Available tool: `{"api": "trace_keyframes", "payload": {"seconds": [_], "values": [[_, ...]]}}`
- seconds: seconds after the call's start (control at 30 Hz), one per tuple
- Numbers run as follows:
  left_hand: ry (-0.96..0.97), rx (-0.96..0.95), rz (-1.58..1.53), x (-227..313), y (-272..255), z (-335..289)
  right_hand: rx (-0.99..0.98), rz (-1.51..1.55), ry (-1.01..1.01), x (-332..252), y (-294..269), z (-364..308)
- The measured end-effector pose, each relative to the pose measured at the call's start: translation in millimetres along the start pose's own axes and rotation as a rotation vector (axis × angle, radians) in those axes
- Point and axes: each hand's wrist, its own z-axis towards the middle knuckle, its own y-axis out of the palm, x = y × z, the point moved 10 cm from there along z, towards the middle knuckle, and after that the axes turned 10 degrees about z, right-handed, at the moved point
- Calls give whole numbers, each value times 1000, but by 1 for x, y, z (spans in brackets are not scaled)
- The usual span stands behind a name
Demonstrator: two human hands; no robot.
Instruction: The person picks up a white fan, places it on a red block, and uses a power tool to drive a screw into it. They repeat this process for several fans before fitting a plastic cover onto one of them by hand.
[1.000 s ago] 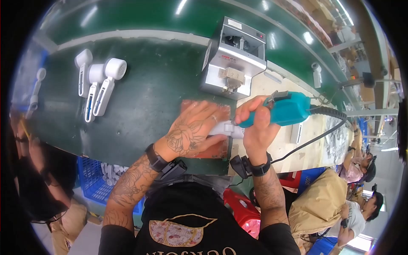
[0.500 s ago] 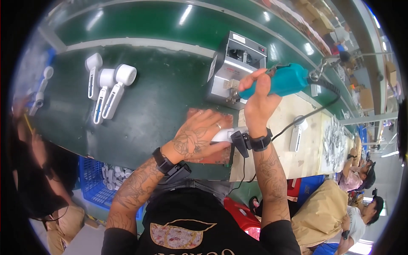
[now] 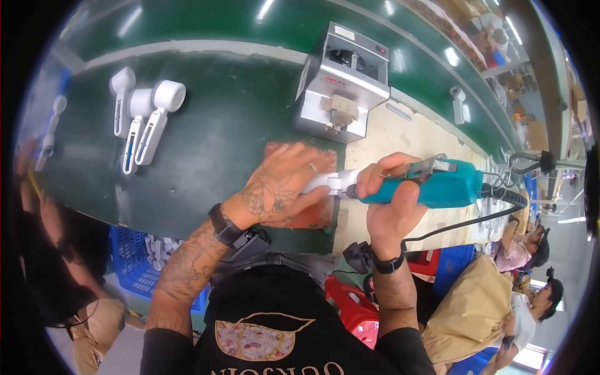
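My left hand (image 3: 275, 187) presses a white plastic part (image 3: 342, 181), apparently a hand shower, onto a reddish-brown pad (image 3: 322, 215). Its fingers wrap over the part and hide most of it. My right hand (image 3: 394, 215) grips a teal electric screwdriver (image 3: 440, 184), held level and pointing left. The screwdriver's nose is at the right end of the white part; whether the bit touches a screw is hidden. Beyond both hands stands a grey screw feeder (image 3: 344, 87).
Several white hand showers (image 3: 150, 134) lie at the left of the green table; another (image 3: 459, 105) lies far right. A black cable (image 3: 462, 222) trails from the screwdriver. A blue crate (image 3: 134, 262) holds white parts below the table edge. Other people sit at both sides.
My right hand has brought the screwdriver from the screw feeder's front down and nearer to me, to the white part. My left hand still holds that part on the pad.
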Motion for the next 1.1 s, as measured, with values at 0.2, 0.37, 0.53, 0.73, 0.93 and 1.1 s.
{"api": "trace_keyframes", "payload": {"seconds": [0.2,0.37,0.53,0.73,0.93,1.1], "values": [[-50,-72,-2,-6,4,-1,19,18,-3,12,-4,-4],[30,-84,-41,11,11,17,40,-95,-68,0,-20,-11],[32,-58,57,10,5,5,88,-334,23,45,-24,-39],[-52,-82,106,7,15,3,79,-148,59,14,-20,-17],[163,-34,130,45,-2,2,115,-37,345,17,-21,-23],[170,26,149,57,-27,-36,117,182,132,-35,-15,-48]]}}
